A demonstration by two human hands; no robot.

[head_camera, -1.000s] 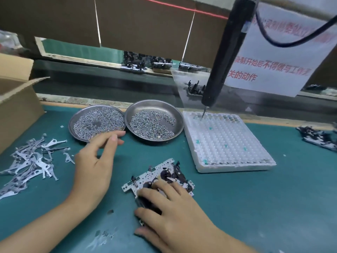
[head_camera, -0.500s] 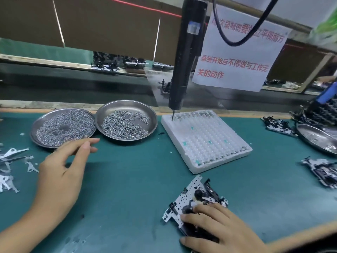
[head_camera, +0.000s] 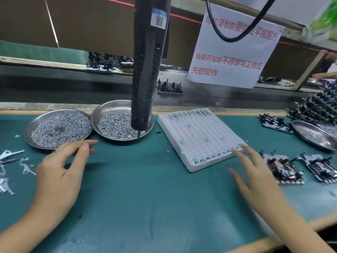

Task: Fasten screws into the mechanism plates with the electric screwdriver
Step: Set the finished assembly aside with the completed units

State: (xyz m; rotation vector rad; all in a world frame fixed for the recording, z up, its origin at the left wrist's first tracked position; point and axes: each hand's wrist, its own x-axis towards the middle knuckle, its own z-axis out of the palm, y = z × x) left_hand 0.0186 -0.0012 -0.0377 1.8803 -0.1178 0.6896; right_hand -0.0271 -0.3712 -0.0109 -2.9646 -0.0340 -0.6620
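I read red Chinese print on the white paper sign (head_camera: 231,52) at one o'clock: 录制开始后不得做与工作无关的动作. The black electric screwdriver (head_camera: 147,70) hangs at twelve, tip over the round steel dish of silver screws (head_camera: 116,125). Black-and-white mechanism plates (head_camera: 281,168) lie at three, beside my right hand (head_camera: 255,181), fingers spread. My left hand (head_camera: 60,172) hovers, fingers loose, empty.

Both hands (head_camera: 60,172) apparently empty
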